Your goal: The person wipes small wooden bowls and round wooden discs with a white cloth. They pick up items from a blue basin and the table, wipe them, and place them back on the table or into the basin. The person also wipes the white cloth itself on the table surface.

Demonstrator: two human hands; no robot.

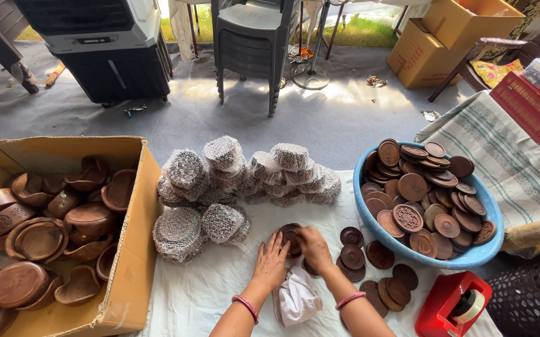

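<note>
On wooden bowl (290, 238), both hands (295, 253) cupped

Bright daylight pouring in from far side, sun patches glaring on grey floor (320, 106). Soft shade over white cloth (220, 274), faint shadows. Sharp mid-frame; wide-angle bend at edges & corners.
</note>
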